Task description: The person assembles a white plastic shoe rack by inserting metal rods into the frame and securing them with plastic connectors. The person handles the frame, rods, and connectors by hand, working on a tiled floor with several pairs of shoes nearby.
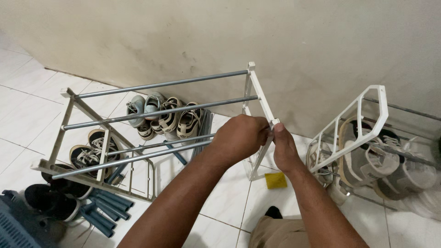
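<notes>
A white shoe rack [258,92] with grey metal rods [161,85] stands on the tiled floor in front of me. My left hand [239,137] is closed around the near corner of its right side frame. My right hand [284,149] pinches the same corner from the right, thumb up against the white end. A lower rod [133,158] runs from that corner toward the left side frame [69,117].
Several shoes [165,117] lie by the wall under the rack, black sneakers [89,154] at left. Loose grey tubes [103,209] lie at the lower left. A second white rack [363,124] holding sneakers stands right. A yellow sponge [275,180] lies on the tiles.
</notes>
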